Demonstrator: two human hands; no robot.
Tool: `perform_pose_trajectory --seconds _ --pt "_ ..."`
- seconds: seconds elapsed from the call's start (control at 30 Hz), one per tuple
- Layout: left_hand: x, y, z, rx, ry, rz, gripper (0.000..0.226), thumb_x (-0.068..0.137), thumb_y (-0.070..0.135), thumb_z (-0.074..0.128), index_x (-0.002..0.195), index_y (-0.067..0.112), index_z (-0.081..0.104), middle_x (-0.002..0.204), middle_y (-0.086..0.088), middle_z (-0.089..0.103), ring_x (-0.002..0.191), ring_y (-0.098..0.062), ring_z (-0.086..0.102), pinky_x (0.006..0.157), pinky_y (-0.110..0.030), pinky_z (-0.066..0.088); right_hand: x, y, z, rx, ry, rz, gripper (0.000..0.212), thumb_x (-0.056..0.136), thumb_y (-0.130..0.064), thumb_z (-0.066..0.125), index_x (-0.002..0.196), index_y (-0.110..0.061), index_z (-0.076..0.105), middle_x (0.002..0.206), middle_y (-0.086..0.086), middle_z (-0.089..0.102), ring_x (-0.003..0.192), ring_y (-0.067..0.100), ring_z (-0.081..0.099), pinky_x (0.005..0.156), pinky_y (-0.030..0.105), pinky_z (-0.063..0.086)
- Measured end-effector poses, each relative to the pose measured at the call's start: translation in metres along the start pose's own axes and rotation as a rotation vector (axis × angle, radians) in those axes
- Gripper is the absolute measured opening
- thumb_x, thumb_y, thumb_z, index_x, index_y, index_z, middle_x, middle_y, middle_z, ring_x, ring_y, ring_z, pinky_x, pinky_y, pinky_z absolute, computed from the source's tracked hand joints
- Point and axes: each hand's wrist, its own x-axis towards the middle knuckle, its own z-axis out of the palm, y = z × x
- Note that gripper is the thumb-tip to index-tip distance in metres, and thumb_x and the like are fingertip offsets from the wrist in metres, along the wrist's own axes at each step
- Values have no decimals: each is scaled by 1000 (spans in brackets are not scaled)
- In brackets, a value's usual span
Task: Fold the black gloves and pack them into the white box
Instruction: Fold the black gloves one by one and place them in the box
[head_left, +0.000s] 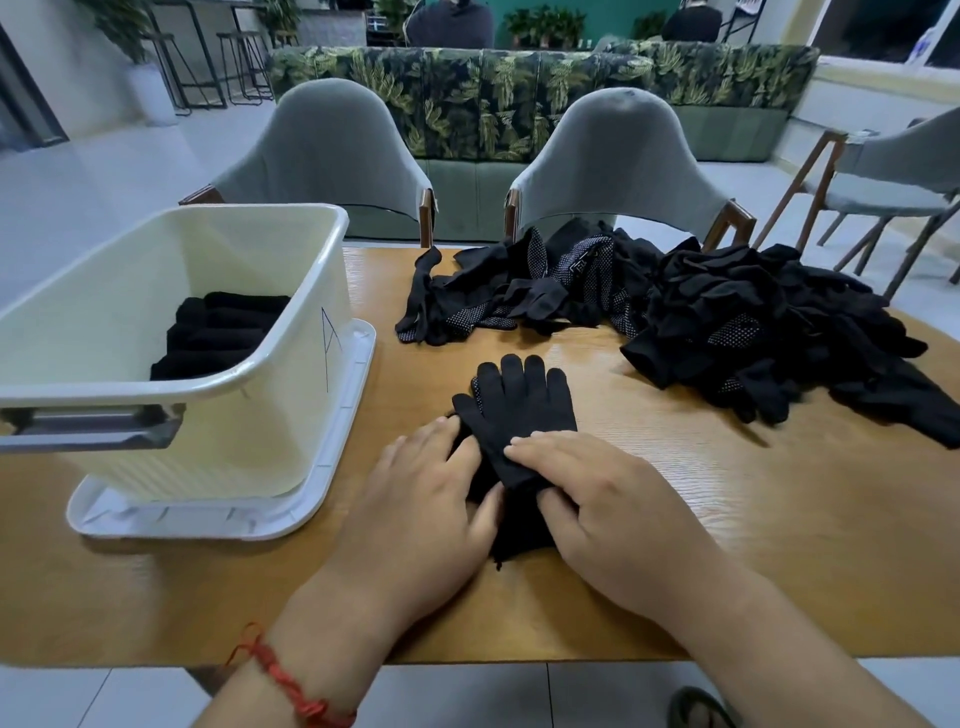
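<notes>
A pair of black gloves (514, 410) lies stacked on the wooden table (675, 519), fingers pointing away from me. My left hand (421, 499) rests flat on the cuff end from the left. My right hand (608, 504) lies on it from the right, with its thumb tucked at the glove's edge. The white box (291, 415) stands at the left on its upturned lid (343, 467). Inside it lie folded black gloves (218, 332) in a row.
A loose heap of black gloves (769, 332) covers the table's far right, with a flatter spread of black gloves (519, 286) behind the pair. Two grey chairs (613, 166) stand at the far edge. Bare wood lies right of my hands.
</notes>
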Motion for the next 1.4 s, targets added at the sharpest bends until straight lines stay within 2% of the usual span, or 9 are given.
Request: perform_pose_trajectory --seconds 0.2,0.3,0.4,0.5,0.7,0.8,0.9,1.03,1.4 --pt "1 -2 3 -23 15 5 54 98 58 29 147 42 43 155 19 40 152 -11 31 124 -38 29 3 0 -4 43 48 20 46 93 -22 49 130 -25 76 122 -15 76 118 0 64 103 15 46" --pt "2 -2 3 -11 25 12 55 99 60 29 147 38 45 152 17 43 151 -13 33 123 -38 30 4 2 -7 148 74 124 37 99 -15 53 124 -31 75 95 -23 75 90 -3 66 77 10 44" --pt "3 -3 3 -29 36 4 61 98 63 28 148 33 46 153 14 46 152 -13 32 124 -36 28 5 7 -8 300 62 210 32 108 -13 51 115 -36 71 67 -7 66 60 13 57 55 26 38" --pt "4 -3 2 -91 59 -14 53 100 62 44 143 31 46 144 14 50 145 -11 39 119 -35 33 6 6 -10 390 98 237 32 110 -13 49 110 -37 69 63 5 62 55 19 54 55 42 42" --pt "3 -6 -1 -340 216 -178 68 89 48 77 143 36 39 114 23 50 118 -7 54 101 -38 52 4 7 -11 413 87 206 32 111 -10 47 113 -34 68 57 2 55 47 9 42 48 28 30" --pt "2 -3 -5 -269 180 -122 72 92 39 76 151 42 34 107 22 51 105 -9 53 93 -37 52 2 5 -10 314 67 125 36 107 -6 50 125 -31 68 64 -12 59 57 9 54 55 17 32" --pt "3 -4 -3 -187 178 -74 51 95 29 71 140 40 51 112 22 55 105 -11 52 94 -39 51 1 3 -8 154 1 55 35 101 -15 53 127 -31 69 90 -17 70 85 5 64 73 26 49" --pt "5 -10 2 -213 217 -82 35 96 19 63 128 31 66 111 21 58 107 -11 53 93 -39 52 2 2 -8 80 -38 7 39 92 -25 52 125 -28 72 111 -16 73 108 3 65 90 30 54" --pt "1 -4 -2 -152 143 -72 57 88 47 47 144 35 55 138 25 54 125 -9 45 105 -35 44 3 5 -6 -37 -55 -7 46 83 -25 59 128 -29 71 126 -18 70 122 4 58 101 30 53"
